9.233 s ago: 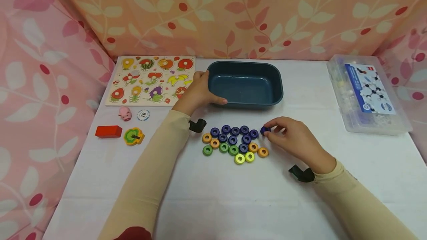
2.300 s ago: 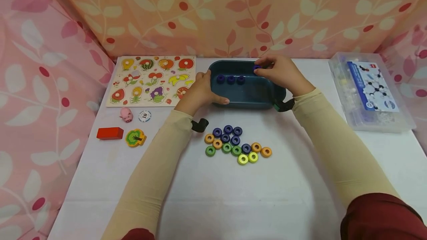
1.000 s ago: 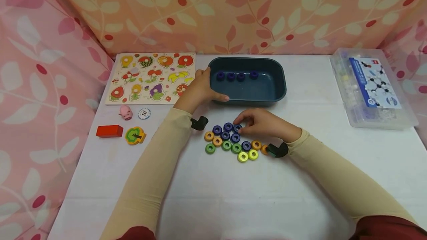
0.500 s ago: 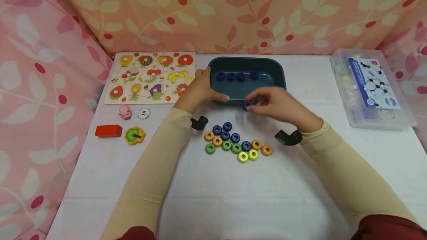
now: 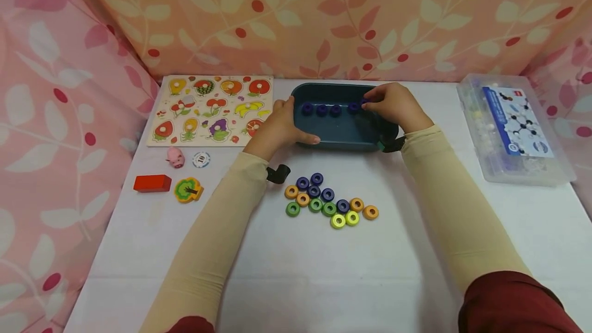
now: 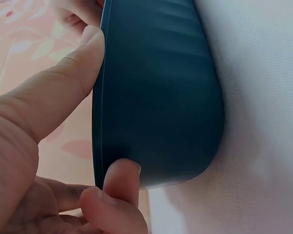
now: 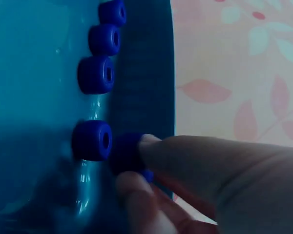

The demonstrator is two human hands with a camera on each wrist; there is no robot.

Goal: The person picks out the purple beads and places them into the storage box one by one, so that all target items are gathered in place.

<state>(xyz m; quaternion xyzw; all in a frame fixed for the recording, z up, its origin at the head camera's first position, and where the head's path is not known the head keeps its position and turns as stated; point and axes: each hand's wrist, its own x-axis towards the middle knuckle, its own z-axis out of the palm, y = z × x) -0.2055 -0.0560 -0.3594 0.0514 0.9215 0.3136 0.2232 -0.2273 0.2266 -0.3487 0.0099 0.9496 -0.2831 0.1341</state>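
A dark teal plastic tub (image 5: 337,132) stands at the back of the white table. My left hand (image 5: 277,128) grips its left end, thumb along the front rim and fingertips curled at the corner in the left wrist view. Inside, along the back wall, lies a row of several dark blue ring beads (image 7: 93,140). My right hand (image 5: 394,104) reaches over the tub's back right part and pinches another blue bead (image 7: 124,153) between thumb and fingers, close beside the row's last one. In front of the tub lie several more blue beads (image 5: 328,195), with green (image 5: 293,209), orange (image 5: 370,213) and yellow (image 5: 338,221) ones.
A wooden fruit puzzle board (image 5: 210,112) lies left of the tub. Nearer are a pink pig (image 5: 176,157), a chip marked 10 (image 5: 201,159), a red block (image 5: 152,183) and a tree piece (image 5: 187,189). A clear plastic case (image 5: 515,130) lies at the right.
Since 9.2 seconds ago, several blue beads have gone from the table into the tub. Within the last second my right hand picked another from the pile and carried it over the tub. My left hand stayed.
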